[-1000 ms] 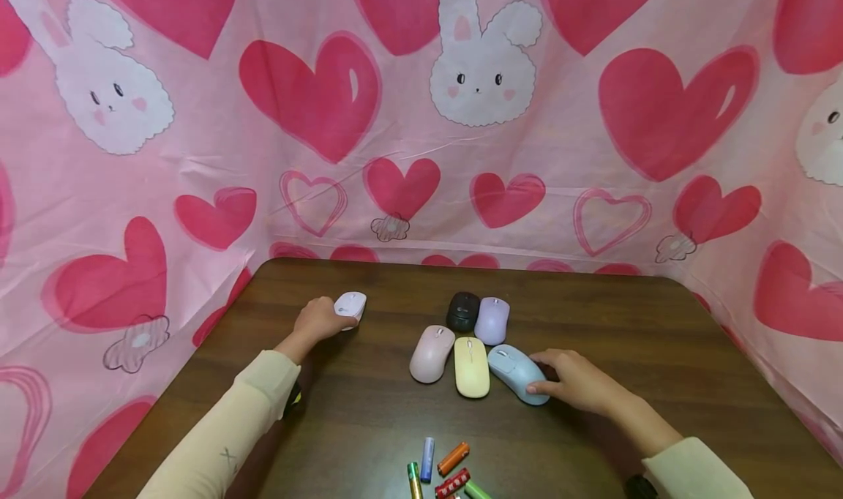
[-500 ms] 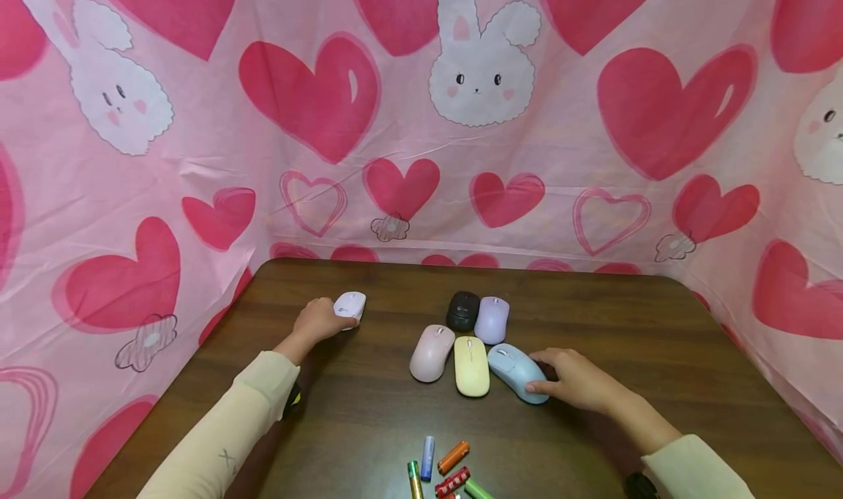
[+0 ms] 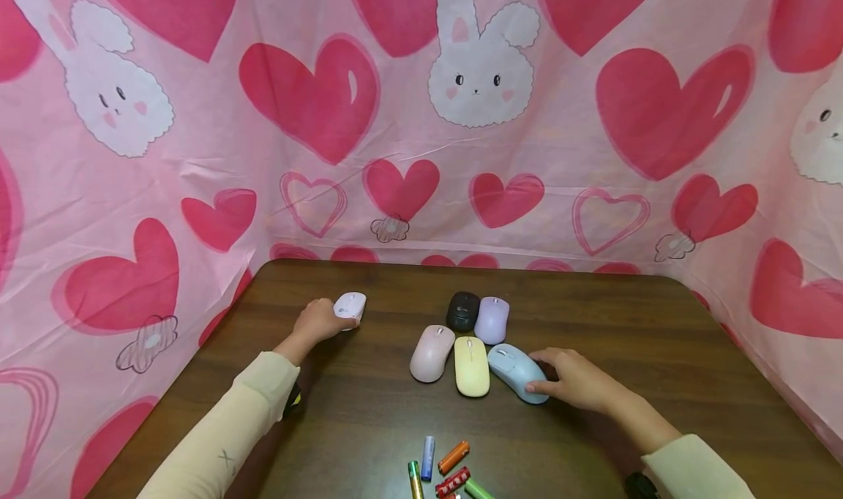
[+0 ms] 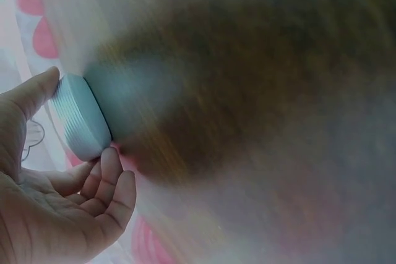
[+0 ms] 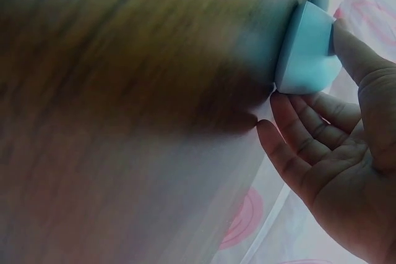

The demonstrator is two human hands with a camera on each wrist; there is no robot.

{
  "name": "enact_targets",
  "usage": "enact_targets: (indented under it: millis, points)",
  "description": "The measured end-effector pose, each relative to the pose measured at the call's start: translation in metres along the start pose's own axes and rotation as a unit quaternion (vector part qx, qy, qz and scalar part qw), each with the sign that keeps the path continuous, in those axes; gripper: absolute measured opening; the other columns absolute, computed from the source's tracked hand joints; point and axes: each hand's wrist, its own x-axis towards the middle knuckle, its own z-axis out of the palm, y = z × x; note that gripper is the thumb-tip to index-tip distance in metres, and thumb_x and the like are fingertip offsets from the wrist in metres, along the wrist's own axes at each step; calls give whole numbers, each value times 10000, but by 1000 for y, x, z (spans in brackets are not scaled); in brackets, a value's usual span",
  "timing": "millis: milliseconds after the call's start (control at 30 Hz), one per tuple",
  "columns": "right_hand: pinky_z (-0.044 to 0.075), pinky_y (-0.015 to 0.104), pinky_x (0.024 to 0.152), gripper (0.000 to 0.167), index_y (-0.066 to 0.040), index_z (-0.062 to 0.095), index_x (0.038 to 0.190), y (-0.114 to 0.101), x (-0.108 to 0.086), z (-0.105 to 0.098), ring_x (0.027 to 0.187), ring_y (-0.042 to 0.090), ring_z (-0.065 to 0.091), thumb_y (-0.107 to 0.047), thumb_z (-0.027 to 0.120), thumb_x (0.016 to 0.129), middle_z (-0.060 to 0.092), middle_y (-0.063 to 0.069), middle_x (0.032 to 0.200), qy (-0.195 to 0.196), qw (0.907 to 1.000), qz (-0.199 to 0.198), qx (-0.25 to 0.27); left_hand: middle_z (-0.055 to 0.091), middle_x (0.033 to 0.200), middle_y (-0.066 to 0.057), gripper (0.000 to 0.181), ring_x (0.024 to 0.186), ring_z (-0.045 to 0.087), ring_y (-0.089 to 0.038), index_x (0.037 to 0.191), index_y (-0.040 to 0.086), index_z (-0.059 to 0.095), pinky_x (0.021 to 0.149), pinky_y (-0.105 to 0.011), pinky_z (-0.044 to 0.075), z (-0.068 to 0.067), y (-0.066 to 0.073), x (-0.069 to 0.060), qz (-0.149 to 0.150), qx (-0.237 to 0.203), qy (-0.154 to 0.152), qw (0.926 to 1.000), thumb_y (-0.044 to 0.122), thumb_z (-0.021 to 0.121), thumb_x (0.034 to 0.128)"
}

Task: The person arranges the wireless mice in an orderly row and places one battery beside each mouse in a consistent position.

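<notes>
At the table's left side, my left hand (image 3: 320, 320) holds a white computer mouse (image 3: 350, 305) by its near end. In the left wrist view the thumb lies on one side of that mouse (image 4: 83, 119) and fingers on the other. My right hand (image 3: 579, 382) grips the rear of a light blue mouse (image 3: 516, 372), which stands slanted on the table. The right wrist view has thumb and fingers on opposite sides of the blue mouse (image 5: 308, 51). Left of it sit a yellow mouse (image 3: 471, 368) and a pink mouse (image 3: 432, 354). Behind are a black mouse (image 3: 463, 312) and a purple mouse (image 3: 492, 320).
Several loose batteries lie near the front of the dark wooden table (image 3: 369, 426), among them an orange battery (image 3: 454, 456), a blue battery (image 3: 427, 459) and a red battery (image 3: 452, 482). Pink heart-and-rabbit cloth (image 3: 408, 140) hangs around the table's back and sides.
</notes>
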Motion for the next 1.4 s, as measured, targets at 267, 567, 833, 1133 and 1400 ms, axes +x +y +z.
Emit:
enact_targets:
  millis: [267,567,833,1133,1400]
  points:
    - [499,430,816,564,40,639,1148,0,-1,1,947,205,608,-411,751,828,661,53,1056,63,10000,-8,-21,611,823,-139,566,707,533,-273,951,-55,617,654,-429,460,0,-2,-1,-14,-9,0,10000,444,789,745]
    - [501,424,808,557,37,640,1149,-1,0,0,929,192,603,-403,752,826,660,41,1039,29,10000,-15,27,607,818,-134,548,714,537,-276,933,-38,623,646,-423,448,-2,-2,-3,-18,-31,34,10000,450,788,746]
    - [504,407,789,557,39,640,1147,1,0,2,912,181,600,-405,749,829,658,36,1030,-7,10000,-64,72,591,812,-135,540,746,515,-279,930,-50,639,653,-411,424,-6,-3,-5,256,50,152,9995,443,786,766]
    - [507,381,770,556,47,640,1143,1,-1,1,893,163,598,-397,753,826,659,36,1020,50,9999,-73,99,543,1140,-263,661,1048,511,-411,1193,-90,585,865,-517,422,-10,17,-16,1039,-12,926,9903,376,801,776]
    - [505,372,765,547,56,642,1136,1,0,1,882,160,594,-379,759,825,661,38,1009,111,9998,-113,81,537,1162,-225,669,1003,527,-360,1221,-51,577,836,-485,455,-2,40,-27,1327,-256,987,9859,373,817,764]
